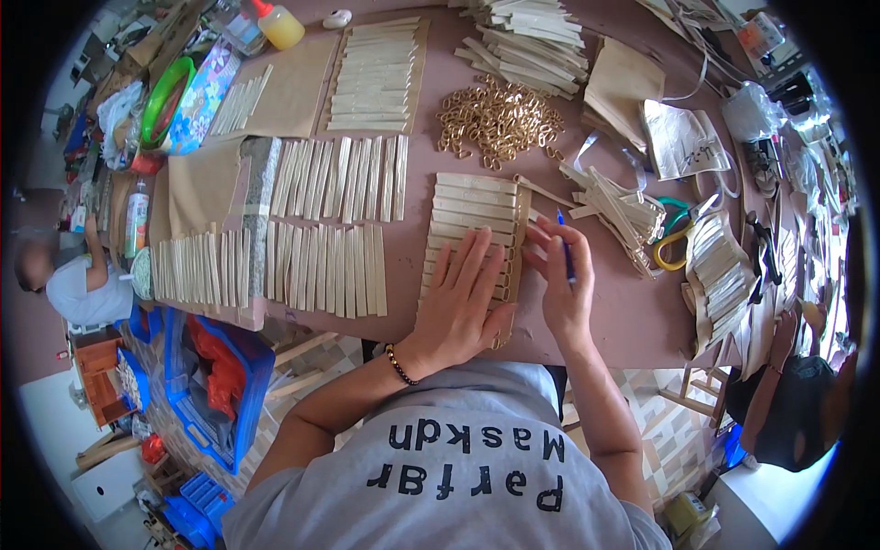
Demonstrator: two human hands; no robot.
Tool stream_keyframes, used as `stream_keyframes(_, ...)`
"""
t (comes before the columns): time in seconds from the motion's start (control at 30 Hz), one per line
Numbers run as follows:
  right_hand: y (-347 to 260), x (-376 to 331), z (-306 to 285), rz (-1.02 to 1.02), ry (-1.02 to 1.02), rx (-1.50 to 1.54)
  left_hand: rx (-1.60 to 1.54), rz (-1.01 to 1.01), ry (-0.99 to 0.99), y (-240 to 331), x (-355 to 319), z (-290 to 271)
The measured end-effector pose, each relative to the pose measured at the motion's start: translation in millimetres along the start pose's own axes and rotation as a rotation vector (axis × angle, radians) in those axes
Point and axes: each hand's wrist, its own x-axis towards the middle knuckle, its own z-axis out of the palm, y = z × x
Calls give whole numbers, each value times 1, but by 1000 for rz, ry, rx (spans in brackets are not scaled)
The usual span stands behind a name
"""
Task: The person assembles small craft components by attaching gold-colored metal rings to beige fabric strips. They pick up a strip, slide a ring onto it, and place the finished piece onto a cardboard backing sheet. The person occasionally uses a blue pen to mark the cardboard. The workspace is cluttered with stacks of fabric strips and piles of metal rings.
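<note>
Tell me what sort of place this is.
Probably a small craft workshop: rows and piles of pale strips, a heap of gold-coloured links on the table, and another person at far left.

Lit fairly brightly and evenly over the table (632, 316), with small glints on the gold rings (500, 119) and harsher, washed-out glare on the clear plastic (814, 174) toward the right rim. Bent by the fisheye, most plainly along the table's front edge, and ringed in black at the corners. Clear enough mid-frame to separate single strips (472, 195), but soft outward, with blur over a co-worker's head (33, 264) at far left.
</note>
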Motion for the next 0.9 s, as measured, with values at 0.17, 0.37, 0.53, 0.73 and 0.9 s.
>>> stream_keyframes(0.17,17,11,2,-5,-90,-151,-166,24,72,-8,-6,-2)
stream_keyframes(0.37,11,12,23,-445,-94,-456,-361,26,166,-10,-13,-2)
stream_keyframes(0.53,1,2,13,-529,-118,-464,-364,54,251,-11,-20,-4)
stream_keyframes(0.73,-46,-27,-43,-575,11,-489,-378,48,209,-19,-18,-19)
stream_keyframes(0.9,-62,-43,-140,-422,221,-331,-167,75,172,-17,23,-14)
